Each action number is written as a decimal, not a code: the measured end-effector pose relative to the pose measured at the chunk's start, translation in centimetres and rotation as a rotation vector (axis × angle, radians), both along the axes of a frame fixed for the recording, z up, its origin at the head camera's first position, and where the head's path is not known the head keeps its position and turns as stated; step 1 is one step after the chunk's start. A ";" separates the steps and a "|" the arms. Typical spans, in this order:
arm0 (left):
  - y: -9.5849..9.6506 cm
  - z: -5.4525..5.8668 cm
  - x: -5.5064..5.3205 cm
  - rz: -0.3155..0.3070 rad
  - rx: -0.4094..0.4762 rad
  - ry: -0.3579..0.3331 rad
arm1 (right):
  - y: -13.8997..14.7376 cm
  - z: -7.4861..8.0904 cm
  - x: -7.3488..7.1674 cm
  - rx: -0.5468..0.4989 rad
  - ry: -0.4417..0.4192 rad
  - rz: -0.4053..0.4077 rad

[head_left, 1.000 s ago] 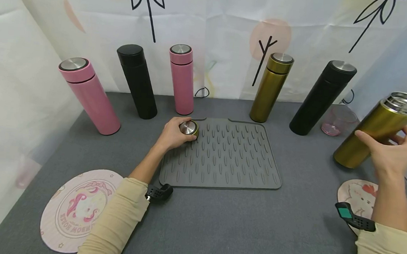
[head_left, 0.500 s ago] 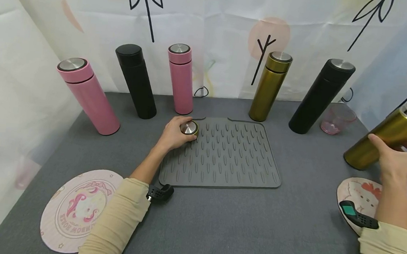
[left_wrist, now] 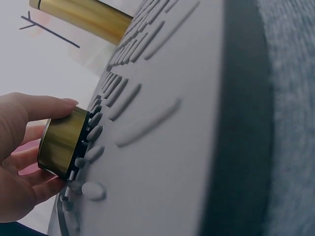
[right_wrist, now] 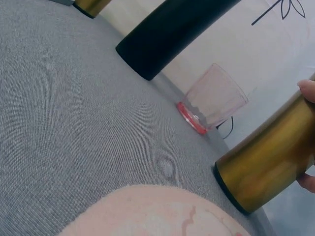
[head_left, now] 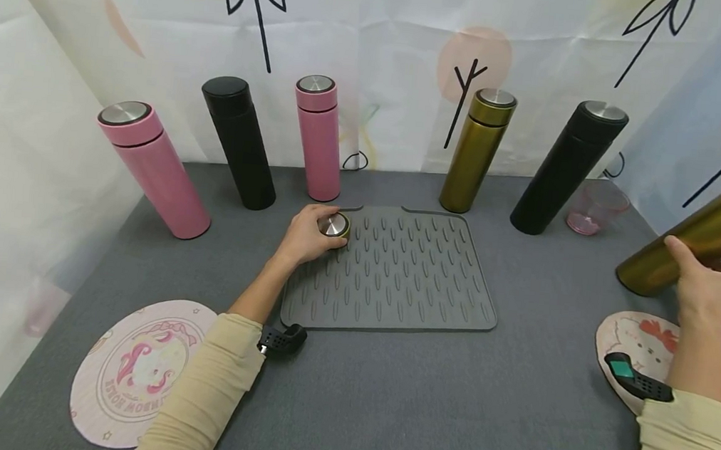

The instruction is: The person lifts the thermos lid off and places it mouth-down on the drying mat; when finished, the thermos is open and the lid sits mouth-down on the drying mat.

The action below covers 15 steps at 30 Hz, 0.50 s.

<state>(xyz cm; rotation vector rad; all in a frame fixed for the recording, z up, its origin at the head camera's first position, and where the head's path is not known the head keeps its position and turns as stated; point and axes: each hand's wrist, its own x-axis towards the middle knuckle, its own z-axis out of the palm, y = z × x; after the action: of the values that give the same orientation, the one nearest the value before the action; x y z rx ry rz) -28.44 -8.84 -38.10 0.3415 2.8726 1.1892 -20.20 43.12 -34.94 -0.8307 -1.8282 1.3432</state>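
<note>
Though smooth, round lid (left_wrist: 61,143) tight between left fingers (left_wrist: 48,106), cylindrical bottle (right_wrist: 273,156) between right fingers (head_left: 684,258).

My left hand (left_wrist: 14,177) pinched a gold lid (left_wrist: 61,142) by its sides, its dark rim against a ridged grey mat (left_wrist: 167,162). Beyond the mat I had a gold bottle (left_wrist: 88,17) before a white backdrop (left_wrist: 44,69) drawn with a dark branch (left_wrist: 54,34), and blurred grey cloth (left_wrist: 293,123) filled the right edge.

- open flask (head_left: 710,230): gold, silver at the neck
- cap (head_left: 334,225): gold, silver on top
- mat (head_left: 394,278): grey, raised dashes
- lettered placemat (head_left: 141,374): pale pink, deeper-pink print
- tumbler (right_wrist: 211,103): see-through pink
- sleeves (head_left: 207,387): plain cream
</note>
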 end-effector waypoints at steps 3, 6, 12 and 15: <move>-0.1 0.0 -0.1 -0.001 -0.006 0.007 | 0.2 -0.2 0.0 -0.008 0.012 -0.008; -0.2 0.0 -0.1 0.002 -0.010 0.012 | 0.4 -0.4 0.0 -0.005 0.007 -0.012; -0.3 -0.1 -0.3 0.014 -0.014 0.013 | 0.4 -0.4 -0.2 0.019 0.016 -0.001; -0.3 -0.1 -0.2 0.016 -0.009 0.017 | 0.5 -0.4 -0.2 0.028 0.007 0.000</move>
<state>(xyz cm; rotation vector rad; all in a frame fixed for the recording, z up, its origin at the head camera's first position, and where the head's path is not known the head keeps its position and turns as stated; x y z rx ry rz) -28.66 -9.10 -38.23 0.3309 2.8989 1.1818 -20.45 43.59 -35.37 -0.8106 -1.8377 1.3156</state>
